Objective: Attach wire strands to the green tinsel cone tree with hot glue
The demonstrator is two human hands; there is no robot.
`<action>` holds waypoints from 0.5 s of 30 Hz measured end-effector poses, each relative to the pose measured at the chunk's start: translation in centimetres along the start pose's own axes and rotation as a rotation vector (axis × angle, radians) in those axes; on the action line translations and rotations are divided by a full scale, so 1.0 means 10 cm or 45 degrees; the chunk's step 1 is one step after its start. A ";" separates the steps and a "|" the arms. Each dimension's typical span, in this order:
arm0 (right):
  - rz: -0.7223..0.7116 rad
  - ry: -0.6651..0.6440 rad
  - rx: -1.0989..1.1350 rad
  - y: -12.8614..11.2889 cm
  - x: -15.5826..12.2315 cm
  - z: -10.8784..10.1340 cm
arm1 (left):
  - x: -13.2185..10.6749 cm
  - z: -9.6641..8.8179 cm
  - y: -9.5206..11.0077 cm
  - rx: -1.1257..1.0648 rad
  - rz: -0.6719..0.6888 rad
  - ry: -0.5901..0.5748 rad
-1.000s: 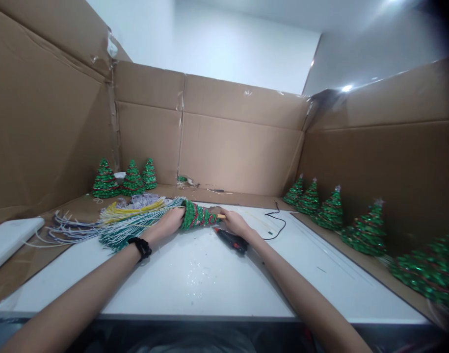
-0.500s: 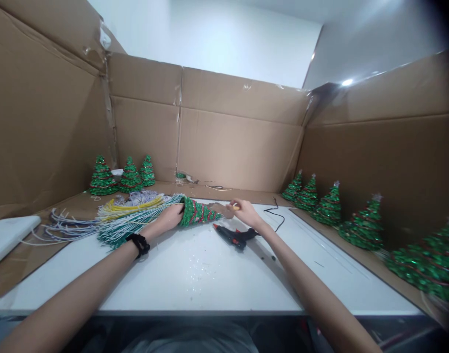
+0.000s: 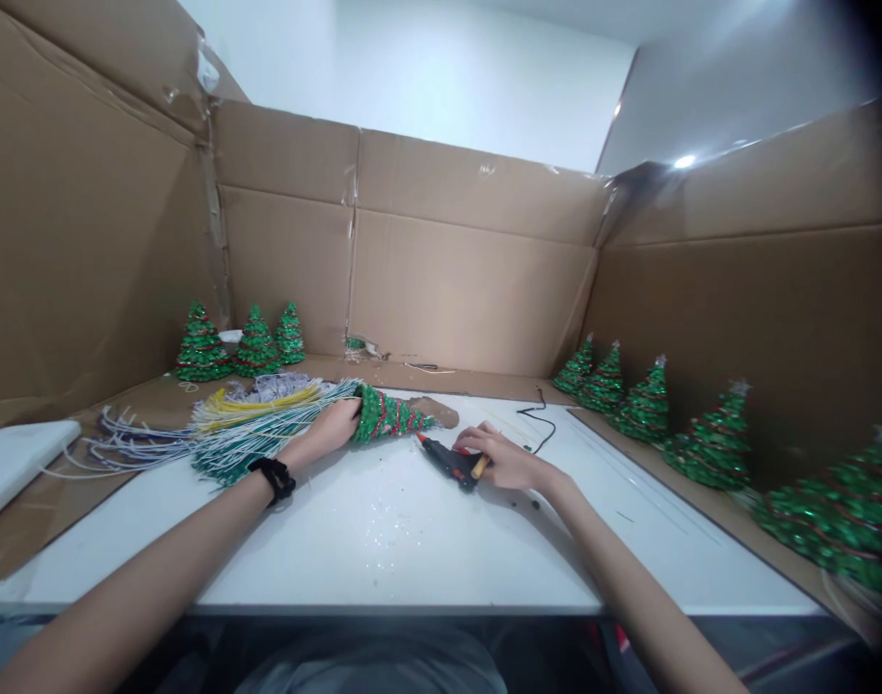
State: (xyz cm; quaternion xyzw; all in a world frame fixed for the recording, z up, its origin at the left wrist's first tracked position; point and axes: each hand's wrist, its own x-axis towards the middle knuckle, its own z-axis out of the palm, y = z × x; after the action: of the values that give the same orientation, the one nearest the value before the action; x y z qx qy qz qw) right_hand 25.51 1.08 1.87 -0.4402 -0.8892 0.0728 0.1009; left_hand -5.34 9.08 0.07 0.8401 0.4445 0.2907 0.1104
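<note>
My left hand (image 3: 334,427), a black band at its wrist, is closed on the open base of a small green tinsel Christmas tree (image 3: 387,414). The tree lies on its side with its tip to the right, and some of my fingers are hidden inside it. My right hand (image 3: 509,458) is closed around the handle of a black hot glue gun (image 3: 446,461), which lies on the table with its orange nozzle towards the tree tip. A short yellowish stick (image 3: 479,467) also sticks out from the right fingers. Beyond the tip lies a flat brown piece (image 3: 441,411).
Bundles of green, white and yellow wire-like strands (image 3: 259,424) lie left of the tree. Finished trees stand at the back left (image 3: 257,342) and along the right (image 3: 643,400). Cardboard walls (image 3: 469,280) surround the white table (image 3: 325,569). A black cord (image 3: 538,414) lies behind the glue gun.
My right hand has moved from the tree tip down to the glue gun's handle, carrying the yellowish stick. My left hand and the tree have stayed put.
</note>
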 end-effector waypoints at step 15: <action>0.094 0.530 0.400 -0.05 -0.02 -0.04 | 0.00 0.01 -0.03 0.053 0.023 0.012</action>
State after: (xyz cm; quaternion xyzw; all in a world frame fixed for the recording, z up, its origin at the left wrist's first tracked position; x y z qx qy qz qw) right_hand 25.34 0.59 2.37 -0.4568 -0.8105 0.1215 0.3460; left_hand -5.47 9.30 -0.17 0.8448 0.4433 0.2865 0.0881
